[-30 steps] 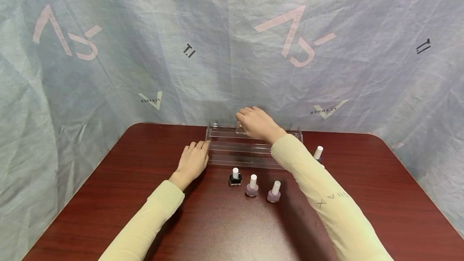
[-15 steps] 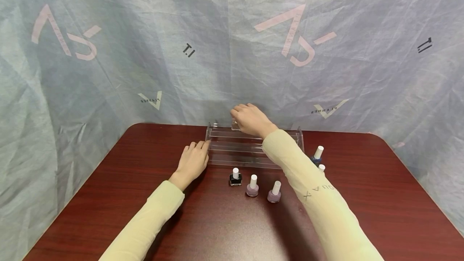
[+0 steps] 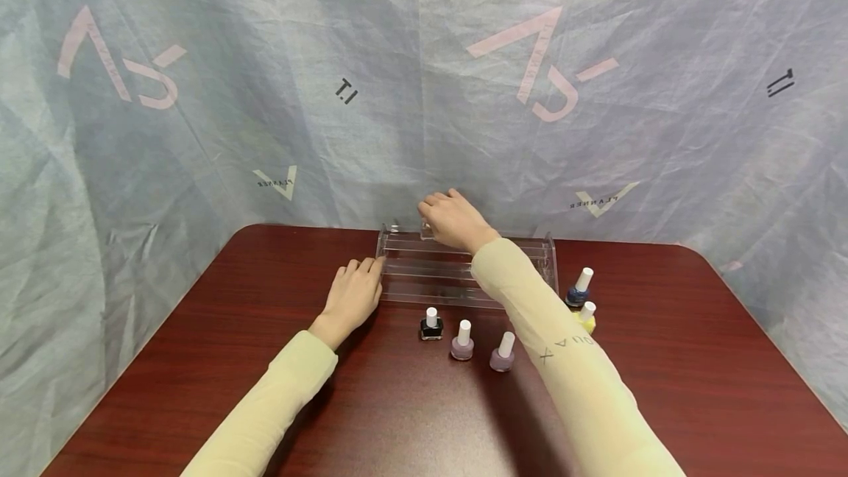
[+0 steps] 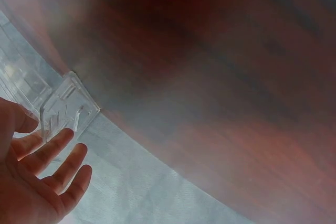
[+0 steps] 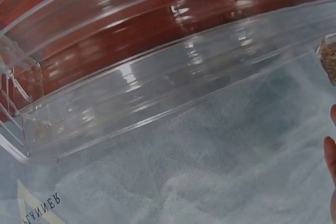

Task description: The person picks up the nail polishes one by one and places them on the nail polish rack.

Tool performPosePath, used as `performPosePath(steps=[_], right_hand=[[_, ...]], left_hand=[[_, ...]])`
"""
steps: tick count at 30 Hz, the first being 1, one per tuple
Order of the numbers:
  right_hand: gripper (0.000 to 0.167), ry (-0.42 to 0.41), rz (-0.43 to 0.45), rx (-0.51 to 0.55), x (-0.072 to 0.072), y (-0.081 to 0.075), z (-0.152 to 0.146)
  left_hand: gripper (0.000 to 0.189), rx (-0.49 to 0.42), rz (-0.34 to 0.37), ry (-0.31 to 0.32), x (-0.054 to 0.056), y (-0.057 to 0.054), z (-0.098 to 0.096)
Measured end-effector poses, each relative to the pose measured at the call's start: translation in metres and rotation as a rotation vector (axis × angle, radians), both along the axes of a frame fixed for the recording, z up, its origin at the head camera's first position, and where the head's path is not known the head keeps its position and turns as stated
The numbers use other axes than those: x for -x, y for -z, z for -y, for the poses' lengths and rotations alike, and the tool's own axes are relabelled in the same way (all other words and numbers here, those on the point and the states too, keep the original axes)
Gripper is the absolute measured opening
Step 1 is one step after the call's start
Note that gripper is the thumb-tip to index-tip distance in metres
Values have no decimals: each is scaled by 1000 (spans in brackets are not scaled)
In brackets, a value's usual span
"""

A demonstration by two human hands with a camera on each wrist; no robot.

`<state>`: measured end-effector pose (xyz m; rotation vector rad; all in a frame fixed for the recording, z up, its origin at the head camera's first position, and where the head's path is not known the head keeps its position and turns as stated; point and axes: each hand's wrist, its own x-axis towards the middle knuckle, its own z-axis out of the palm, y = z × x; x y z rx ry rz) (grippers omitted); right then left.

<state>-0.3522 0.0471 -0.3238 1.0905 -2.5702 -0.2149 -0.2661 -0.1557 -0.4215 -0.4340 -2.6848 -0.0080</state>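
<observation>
A clear stepped display rack point(image 3: 430, 269) stands near the table's far edge. My left hand point(image 3: 352, 293) rests at its left end; in the left wrist view the fingers are loosely spread and touch the clear end panel point(image 4: 71, 103). Over the rack's top tier, left of its middle, my right hand point(image 3: 457, 221) holds a small nail polish bottle point(image 3: 426, 231) by its upper part. The right wrist view shows brown, glittery contents in this nail polish bottle point(image 5: 329, 59) at the right edge, with only some fingertips point(image 5: 331, 156) in sight. The bottle's cap is hidden by the hand.
In front of the rack stand a black nail polish point(image 3: 431, 326) and two mauve ones, the left mauve bottle point(image 3: 462, 344) and the right mauve bottle point(image 3: 502, 356). A blue bottle point(image 3: 578, 294) and a yellow bottle point(image 3: 586, 321) stand right, partly behind my sleeve. A grey cloth point(image 3: 424, 94) hangs behind.
My right hand has moved left and slightly back along the rack's top with the nail polish bottle. The blue and yellow bottles have come into sight beside the sleeve. My left hand stays put.
</observation>
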Motion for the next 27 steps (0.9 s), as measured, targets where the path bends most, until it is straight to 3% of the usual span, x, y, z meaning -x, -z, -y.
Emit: performPosePath(steps=[27], right_hand=[[15, 64, 59, -13, 1, 15, 10]], left_hand=[[41, -10, -9, 7, -2, -1, 0]])
